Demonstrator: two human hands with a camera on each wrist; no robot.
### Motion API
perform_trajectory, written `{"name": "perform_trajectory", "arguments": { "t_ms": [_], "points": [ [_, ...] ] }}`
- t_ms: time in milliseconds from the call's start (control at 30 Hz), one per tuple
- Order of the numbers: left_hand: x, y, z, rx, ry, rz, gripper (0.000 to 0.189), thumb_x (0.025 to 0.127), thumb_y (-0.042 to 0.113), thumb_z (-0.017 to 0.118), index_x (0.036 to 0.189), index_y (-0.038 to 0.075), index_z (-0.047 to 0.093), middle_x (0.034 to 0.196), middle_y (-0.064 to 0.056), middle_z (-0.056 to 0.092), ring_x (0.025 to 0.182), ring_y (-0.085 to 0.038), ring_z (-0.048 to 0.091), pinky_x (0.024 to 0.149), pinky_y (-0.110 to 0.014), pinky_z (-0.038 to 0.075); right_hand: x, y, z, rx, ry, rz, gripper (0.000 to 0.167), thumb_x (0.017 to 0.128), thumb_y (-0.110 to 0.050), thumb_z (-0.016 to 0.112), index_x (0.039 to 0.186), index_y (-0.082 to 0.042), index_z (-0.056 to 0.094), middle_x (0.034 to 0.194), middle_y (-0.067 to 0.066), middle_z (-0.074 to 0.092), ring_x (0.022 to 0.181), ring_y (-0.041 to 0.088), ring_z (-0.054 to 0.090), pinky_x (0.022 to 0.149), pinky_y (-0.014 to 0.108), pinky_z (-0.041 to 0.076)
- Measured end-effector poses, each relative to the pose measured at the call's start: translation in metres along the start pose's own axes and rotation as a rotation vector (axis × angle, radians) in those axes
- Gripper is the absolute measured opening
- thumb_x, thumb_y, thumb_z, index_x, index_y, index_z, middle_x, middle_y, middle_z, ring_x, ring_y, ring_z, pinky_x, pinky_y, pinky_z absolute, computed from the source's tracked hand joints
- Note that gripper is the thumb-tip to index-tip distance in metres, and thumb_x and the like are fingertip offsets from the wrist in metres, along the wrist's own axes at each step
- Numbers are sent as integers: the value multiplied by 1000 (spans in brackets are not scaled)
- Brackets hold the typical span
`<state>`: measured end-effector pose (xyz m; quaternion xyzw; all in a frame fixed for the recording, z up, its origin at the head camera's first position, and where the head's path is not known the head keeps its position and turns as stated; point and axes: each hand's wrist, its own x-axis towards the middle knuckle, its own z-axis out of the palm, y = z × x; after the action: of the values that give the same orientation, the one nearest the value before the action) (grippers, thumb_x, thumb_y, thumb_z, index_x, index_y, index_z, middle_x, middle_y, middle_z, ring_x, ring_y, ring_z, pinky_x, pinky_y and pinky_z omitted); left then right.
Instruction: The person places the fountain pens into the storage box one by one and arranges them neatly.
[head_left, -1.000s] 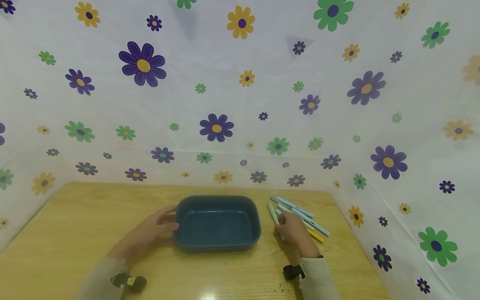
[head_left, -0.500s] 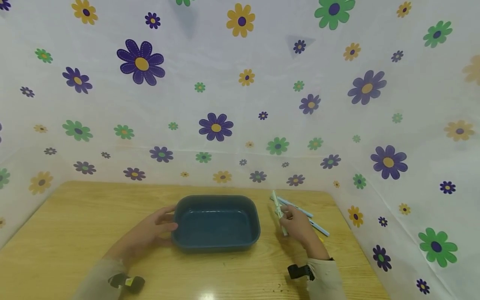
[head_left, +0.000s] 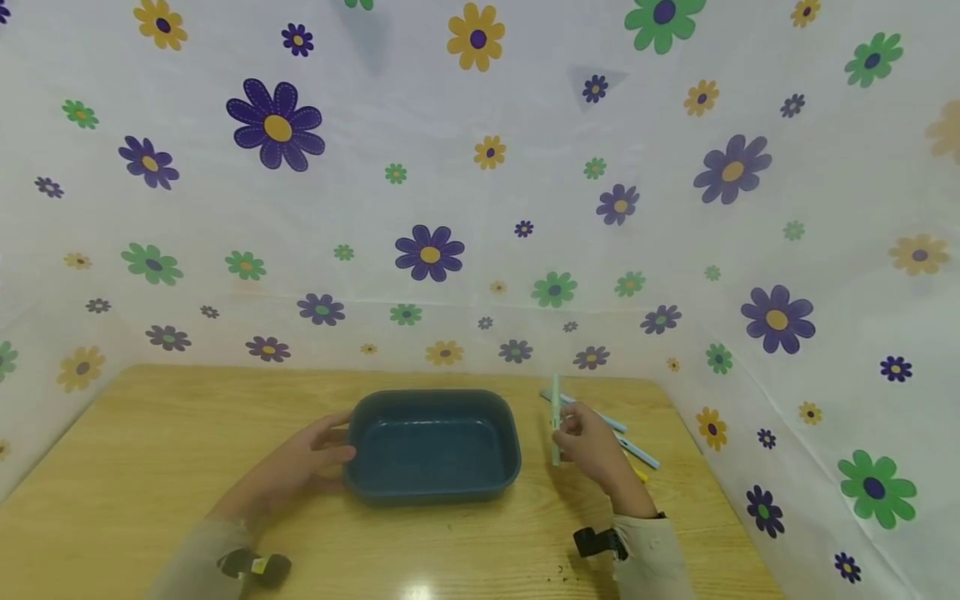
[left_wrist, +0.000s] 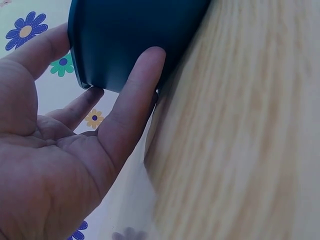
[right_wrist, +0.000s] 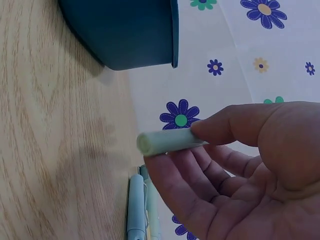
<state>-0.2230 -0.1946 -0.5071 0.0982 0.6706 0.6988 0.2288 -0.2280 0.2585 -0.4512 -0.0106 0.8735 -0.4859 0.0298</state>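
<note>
A dark blue bin [head_left: 433, 498] sits on a wooden table [head_left: 225, 433]. The left hand [head_left: 311, 454] is at the left end of the bin. Its fingers are spread wide and touch the wall and the rim. The right hand [head_left: 594, 446] is to the right of the bin. Its fingers are close together and pinch a pale green pen [head_left: 556, 417]. The pen is up off the table, with a gap between it and the bin. In the head view it points toward the far side of the bin.

More pens lie on the table, right of the bin and partly under the right hand. Two light blue pens [head_left: 639, 453] peek out past it. A bit of a yellow pen [head_left: 641, 476] shows too, but the right hand hides most of it. Behind the bin hangs a white cloth [head_left: 450, 108] with purple, yellow and green flowers.
</note>
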Motion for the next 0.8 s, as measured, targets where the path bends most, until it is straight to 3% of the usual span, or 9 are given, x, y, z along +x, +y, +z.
{"name": "perform_trajectory", "arguments": {
  "t_ms": [133, 367, 800],
  "points": [
    [-1, 0, 1, 2, -2, 3, 76, 102, 21, 67, 164, 14, 23, 161, -30, 27, 133, -45, 53, 99, -53, 58, 2, 1, 1, 36, -24, -4, 50, 101, -4, 61, 149, -1, 47, 102, 15, 61, 88, 26, 67, 74, 41, 66],
    [-3, 2, 2, 28, 2, 0, 77, 102, 23, 66, 165, 15, 23, 162, -30, 26, 135, -46, 51, 99, -52, 58, 5, 2, 1, 55, -2, -20, 44, 101, -6, 63, 143, -1, 52, 120, 20, 62, 100, 29, 69, 73, 39, 66],
    [1, -2, -1, 13, 0, 2, 74, 102, 22, 66, 164, 16, 25, 162, -27, 28, 135, -44, 52, 100, -53, 58, 5, -5, 4, 131, 75, -54, 45, 100, -8, 68, 142, -9, 54, 110, 18, 66, 93, 27, 69, 73, 39, 67]
  ]
}}
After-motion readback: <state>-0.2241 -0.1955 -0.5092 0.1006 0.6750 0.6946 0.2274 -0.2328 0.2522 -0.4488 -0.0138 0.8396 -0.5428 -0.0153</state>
